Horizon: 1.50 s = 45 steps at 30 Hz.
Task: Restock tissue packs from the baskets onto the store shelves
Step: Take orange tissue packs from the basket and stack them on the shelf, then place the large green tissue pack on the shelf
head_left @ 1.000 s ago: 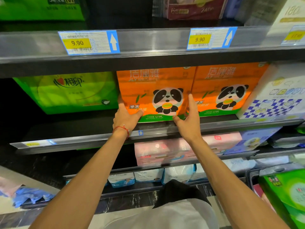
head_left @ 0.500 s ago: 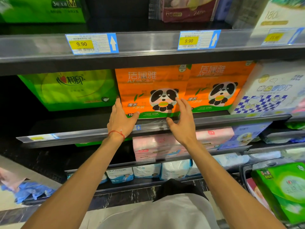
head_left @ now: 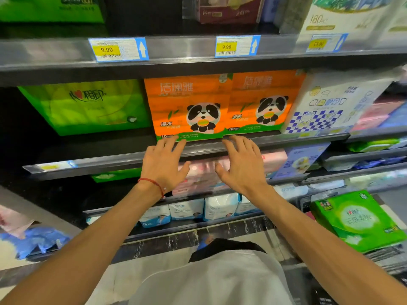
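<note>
Two orange panda tissue packs stand side by side on the middle shelf: the left one [head_left: 187, 106] and the right one [head_left: 264, 100]. My left hand [head_left: 164, 166] hovers with fingers spread just below the left pack, its fingertips at the pack's bottom edge. My right hand [head_left: 242, 166] is open too, in front of the shelf rail [head_left: 110, 160], apart from the packs. Neither hand holds anything. A green tissue pack [head_left: 361, 221] lies in a basket at the lower right.
A large green pack [head_left: 88, 106] stands left of the orange ones, a white checkered pack [head_left: 330, 102] to their right. Price tags [head_left: 117, 49] hang on the upper rail. Pink and white packs fill lower shelves [head_left: 198, 208]. A dark gap lies at the shelf's far left.
Both hands let go of the left orange pack and drew back and down toward the shelf rail. The pack stays standing on the shelf.
</note>
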Each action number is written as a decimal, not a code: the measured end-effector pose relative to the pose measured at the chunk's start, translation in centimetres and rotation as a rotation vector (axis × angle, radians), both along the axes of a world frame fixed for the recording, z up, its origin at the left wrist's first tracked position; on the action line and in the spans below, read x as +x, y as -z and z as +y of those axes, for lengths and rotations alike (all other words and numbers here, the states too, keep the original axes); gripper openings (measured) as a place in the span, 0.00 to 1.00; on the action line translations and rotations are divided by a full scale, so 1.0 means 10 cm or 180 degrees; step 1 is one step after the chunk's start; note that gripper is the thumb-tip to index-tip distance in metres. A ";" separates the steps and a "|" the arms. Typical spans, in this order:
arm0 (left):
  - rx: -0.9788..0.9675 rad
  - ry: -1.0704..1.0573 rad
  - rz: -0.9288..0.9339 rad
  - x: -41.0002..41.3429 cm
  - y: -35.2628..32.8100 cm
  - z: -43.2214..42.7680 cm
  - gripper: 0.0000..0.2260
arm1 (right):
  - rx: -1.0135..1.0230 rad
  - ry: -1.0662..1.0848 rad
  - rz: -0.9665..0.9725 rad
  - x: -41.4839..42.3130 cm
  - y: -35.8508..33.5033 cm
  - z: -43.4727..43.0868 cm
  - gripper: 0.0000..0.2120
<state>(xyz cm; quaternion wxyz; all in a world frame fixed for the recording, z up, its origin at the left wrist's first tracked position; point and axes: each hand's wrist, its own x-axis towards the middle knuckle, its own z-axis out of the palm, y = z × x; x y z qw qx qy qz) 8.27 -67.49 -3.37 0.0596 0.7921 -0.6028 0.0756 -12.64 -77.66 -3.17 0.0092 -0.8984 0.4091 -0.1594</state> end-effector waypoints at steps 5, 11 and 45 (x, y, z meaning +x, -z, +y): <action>0.0169 0.0201 -0.0099 -0.27 0.01 0.34 0.30 | -0.0048 -0.0026 0.0129 -0.40 -0.08 0.41 0.32; 0.0218 0.0658 -0.0206 -0.76 0.13 0.74 0.30 | 0.0018 0.0235 0.0222 -1.00 -0.03 1.10 0.34; 0.1094 0.2875 -0.0281 -5.21 0.50 -1.79 0.31 | 0.0856 0.2267 0.1051 -5.62 0.52 0.06 0.38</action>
